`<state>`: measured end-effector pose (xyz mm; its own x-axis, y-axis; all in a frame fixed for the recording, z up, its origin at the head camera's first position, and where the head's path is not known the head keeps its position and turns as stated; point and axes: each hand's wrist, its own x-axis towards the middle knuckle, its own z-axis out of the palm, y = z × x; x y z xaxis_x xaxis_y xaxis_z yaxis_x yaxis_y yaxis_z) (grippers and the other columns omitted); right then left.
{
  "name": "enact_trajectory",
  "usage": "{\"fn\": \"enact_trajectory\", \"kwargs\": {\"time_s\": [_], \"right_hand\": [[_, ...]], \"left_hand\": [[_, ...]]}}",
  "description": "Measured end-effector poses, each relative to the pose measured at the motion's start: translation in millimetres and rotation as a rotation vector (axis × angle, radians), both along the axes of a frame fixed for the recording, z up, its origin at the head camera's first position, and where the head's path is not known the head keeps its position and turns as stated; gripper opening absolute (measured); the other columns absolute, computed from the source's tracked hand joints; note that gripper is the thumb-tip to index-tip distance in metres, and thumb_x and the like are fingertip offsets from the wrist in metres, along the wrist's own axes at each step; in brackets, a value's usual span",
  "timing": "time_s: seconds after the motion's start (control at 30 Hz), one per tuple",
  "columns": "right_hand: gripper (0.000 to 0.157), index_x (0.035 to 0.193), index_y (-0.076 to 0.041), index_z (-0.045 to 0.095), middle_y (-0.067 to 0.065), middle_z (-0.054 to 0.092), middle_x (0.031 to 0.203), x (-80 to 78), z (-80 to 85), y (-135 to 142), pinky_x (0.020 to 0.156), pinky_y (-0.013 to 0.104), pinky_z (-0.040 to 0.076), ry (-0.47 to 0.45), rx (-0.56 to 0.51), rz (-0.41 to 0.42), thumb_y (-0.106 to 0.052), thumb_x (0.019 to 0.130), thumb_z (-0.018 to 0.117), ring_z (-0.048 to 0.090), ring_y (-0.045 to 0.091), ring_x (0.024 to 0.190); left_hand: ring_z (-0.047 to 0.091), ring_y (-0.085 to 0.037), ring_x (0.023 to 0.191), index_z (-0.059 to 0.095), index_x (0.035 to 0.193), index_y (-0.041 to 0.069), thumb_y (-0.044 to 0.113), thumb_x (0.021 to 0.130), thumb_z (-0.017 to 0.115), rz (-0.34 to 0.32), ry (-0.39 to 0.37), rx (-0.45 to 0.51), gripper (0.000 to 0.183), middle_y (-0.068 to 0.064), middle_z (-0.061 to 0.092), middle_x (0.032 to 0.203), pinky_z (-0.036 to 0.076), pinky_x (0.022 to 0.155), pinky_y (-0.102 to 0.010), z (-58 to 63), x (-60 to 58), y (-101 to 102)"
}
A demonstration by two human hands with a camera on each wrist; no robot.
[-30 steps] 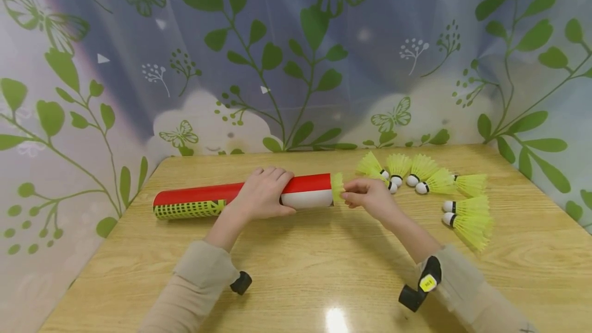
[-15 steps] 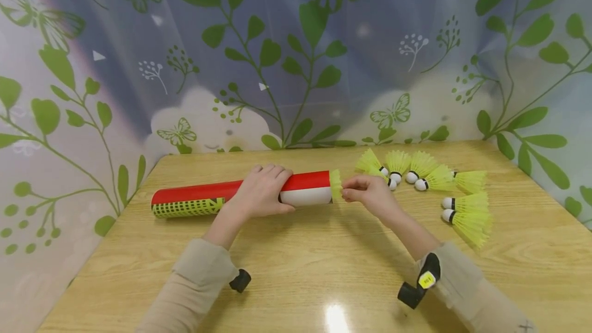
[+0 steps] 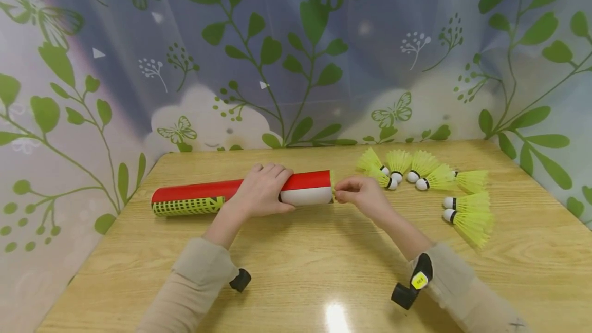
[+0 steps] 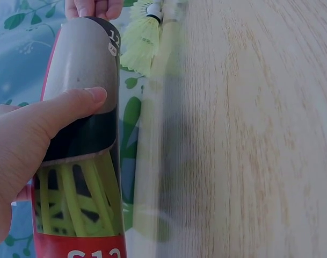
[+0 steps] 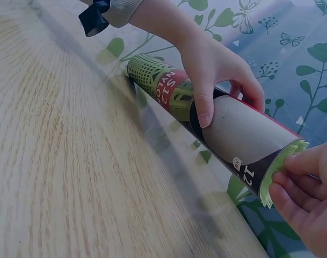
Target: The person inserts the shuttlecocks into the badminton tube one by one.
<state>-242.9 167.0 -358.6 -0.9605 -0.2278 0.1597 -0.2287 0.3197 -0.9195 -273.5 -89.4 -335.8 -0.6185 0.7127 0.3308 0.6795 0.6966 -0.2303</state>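
Note:
A red, white and yellow-green shuttlecock tube (image 3: 307, 183) lies on its side on the table. My left hand (image 3: 263, 191) grips it from above near the middle, thumb along the near side. In the left wrist view, that thumb presses across the tube's grey and black print. At the tube's right mouth, my right hand (image 3: 365, 198) pinches the skirt rim of a yellow shuttlecock (image 5: 273, 172). Only a thin fringe of that skirt sticks out; the rest is hidden inside the tube.
Several yellow shuttlecocks (image 3: 437, 178) with white heads lie at the back right of the wooden table (image 3: 296, 266). Two more shuttlecocks (image 3: 472, 217) lie nearer, at the right. A leaf-patterned curtain (image 3: 259, 55) hangs behind the table. Each wrist wears a small black camera (image 3: 404, 296).
My right hand has moved slightly left, and the shuttlecock has slid deeper into the tube, so less of its skirt shows. The left hand and tube have stayed nearly in place.

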Motion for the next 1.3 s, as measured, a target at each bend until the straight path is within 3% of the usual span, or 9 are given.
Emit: {"fn": "enact_trajectory", "kwargs": {"time_s": [0.3, 0.6, 0.8, 1.1, 1.3], "right_hand": [[0.017, 0.097, 0.011, 0.065, 0.014, 0.067, 0.086, -1.4, -0.4, -4.6, 0.078, 0.048, 0.048, 0.007, -0.011, 0.013, 0.000, 0.085, 0.062, 0.061, 0.013, 0.074], [0.015, 0.094, 0.013, 0.066, 0.015, 0.067, 0.088, -3.2, -6.5, -9.8, 0.072, 0.036, 0.051, 0.001, -0.009, 0.020, 0.004, 0.083, 0.061, 0.060, 0.009, 0.070], [0.015, 0.094, 0.012, 0.066, 0.013, 0.067, 0.085, -4.1, -8.4, -9.8, 0.074, 0.040, 0.051, 0.003, 0.006, 0.030, 0.003, 0.084, 0.060, 0.059, 0.010, 0.072], [0.020, 0.101, 0.012, 0.064, 0.018, 0.065, 0.100, -2.4, -7.5, -3.8, 0.077, 0.038, 0.049, 0.006, 0.026, 0.074, -0.001, 0.087, 0.061, 0.060, 0.016, 0.081], [0.027, 0.109, 0.010, 0.062, 0.019, 0.063, 0.107, -1.3, -3.4, 7.0, 0.081, 0.046, 0.048, -0.036, -0.003, 0.120, -0.007, 0.088, 0.061, 0.062, 0.026, 0.091]], "left_hand": [[0.053, -0.021, 0.098, 0.056, 0.119, 0.009, 0.055, 0.069, 0.072, 0.006, -0.004, -0.008, 0.070, -0.004, 0.059, 0.110, 0.039, 0.077, -0.036, -0.8, -0.7, -0.5], [0.053, -0.022, 0.098, 0.055, 0.120, 0.009, 0.055, 0.069, 0.072, 0.011, -0.016, -0.017, 0.070, -0.004, 0.059, 0.111, 0.040, 0.077, -0.037, -3.1, 1.6, -2.7], [0.054, -0.022, 0.098, 0.055, 0.120, 0.009, 0.056, 0.070, 0.072, 0.004, -0.004, -0.022, 0.071, -0.004, 0.059, 0.111, 0.040, 0.077, -0.036, -5.0, 0.7, -3.0], [0.054, -0.022, 0.099, 0.055, 0.121, 0.008, 0.057, 0.070, 0.071, -0.002, 0.002, -0.023, 0.072, -0.004, 0.059, 0.112, 0.040, 0.079, -0.037, -3.5, -0.4, -2.2], [0.053, -0.022, 0.100, 0.055, 0.121, 0.009, 0.056, 0.070, 0.071, 0.002, -0.004, -0.004, 0.072, -0.004, 0.059, 0.111, 0.039, 0.080, -0.037, -3.4, -2.2, -2.5]]}}
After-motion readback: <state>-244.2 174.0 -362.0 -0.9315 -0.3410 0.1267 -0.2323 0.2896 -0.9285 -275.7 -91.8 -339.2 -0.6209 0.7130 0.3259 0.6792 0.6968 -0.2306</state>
